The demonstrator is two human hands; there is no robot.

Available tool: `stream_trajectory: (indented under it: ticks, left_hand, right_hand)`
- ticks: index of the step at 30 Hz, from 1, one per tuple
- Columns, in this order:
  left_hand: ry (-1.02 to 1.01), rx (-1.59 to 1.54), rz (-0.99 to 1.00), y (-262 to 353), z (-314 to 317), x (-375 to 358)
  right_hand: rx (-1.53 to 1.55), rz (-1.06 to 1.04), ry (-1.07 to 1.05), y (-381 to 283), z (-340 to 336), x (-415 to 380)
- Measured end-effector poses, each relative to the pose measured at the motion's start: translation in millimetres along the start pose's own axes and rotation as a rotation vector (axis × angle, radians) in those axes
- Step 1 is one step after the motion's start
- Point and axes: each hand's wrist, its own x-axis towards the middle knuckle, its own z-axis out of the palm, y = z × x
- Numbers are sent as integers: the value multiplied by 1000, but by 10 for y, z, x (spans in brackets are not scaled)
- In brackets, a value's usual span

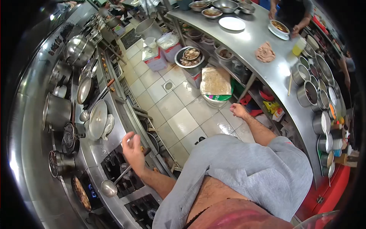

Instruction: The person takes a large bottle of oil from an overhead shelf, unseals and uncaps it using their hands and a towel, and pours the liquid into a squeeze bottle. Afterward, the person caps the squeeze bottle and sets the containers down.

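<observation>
My left hand (133, 150) is above the stove with its fingers apart and bent. A ladle (109, 188) lies across the burner, and its handle passes behind my left wrist; I see no grip on it. Close by, a large oval plate (98, 120) rests on a white cloth (108, 126) on the steel surface. My right hand (239, 110) hangs over the floor with its fingers curled in and nothing visible in them. Just beyond it, a flattened cardboard piece (216, 81) covers a green-rimmed tub (217, 98).
A pan with food (82, 192) sits over a blue flame at lower left. Pots (57, 110) line the wall side. The steel counter (263, 82) on the right bears raw meat (265, 52), and another person's hands (295, 30) are beside a bowl (279, 27). Boxes (154, 59) stand on the tiles.
</observation>
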Motion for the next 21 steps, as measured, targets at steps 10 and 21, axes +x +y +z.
stream_trajectory:
  ticks: [10,21]
  left_hand:
    - [-353,122,-10,-236,448,1370]
    - [-419,308,-182,-800,1050,2951]
  right_hand:
    - [-125,432,-108,397,585,759]
    - [-280,324,-233,-556,265,3026]
